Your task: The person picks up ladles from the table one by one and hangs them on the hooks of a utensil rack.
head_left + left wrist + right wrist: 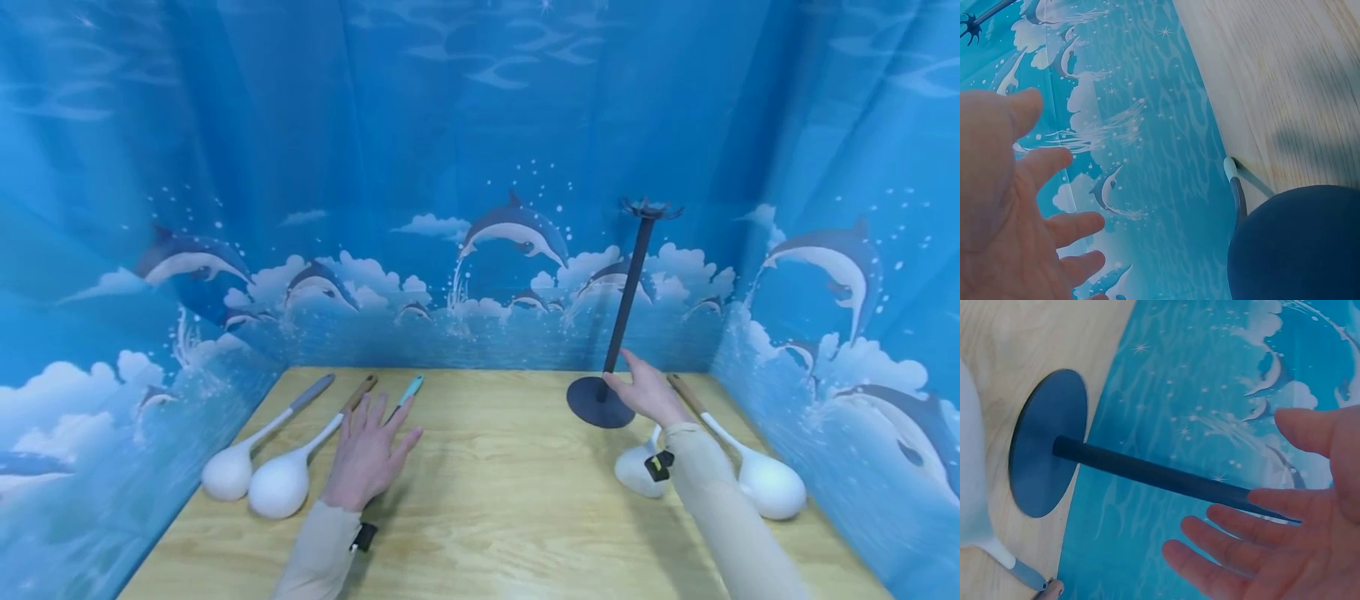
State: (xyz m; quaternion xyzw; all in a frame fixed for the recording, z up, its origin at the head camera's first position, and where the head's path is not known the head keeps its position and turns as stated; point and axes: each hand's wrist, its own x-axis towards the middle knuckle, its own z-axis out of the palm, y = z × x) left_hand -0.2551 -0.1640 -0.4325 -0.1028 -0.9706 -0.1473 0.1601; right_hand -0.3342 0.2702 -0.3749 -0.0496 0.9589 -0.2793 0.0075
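Note:
My left hand (367, 458) hovers over the left side of the table with fingers spread, holding nothing. Below it lies a dark ladle (1297, 244) with a teal-tipped handle, mostly hidden by the hand in the head view. Just left of that hand are a white ladle with a brown handle (281, 483) and another with a grey handle (227, 472). My right hand (651, 393), fingers extended, is beside the black stand (628, 296), which has a round base and hooks on top. Under the right forearm lies a white ladle (636, 471), its handle partly covered.
Another white ladle with a brown handle (772, 486) lies at the right edge of the wooden table (510, 500). A blue dolphin-print curtain (360, 167) encloses the table at the back and both sides.

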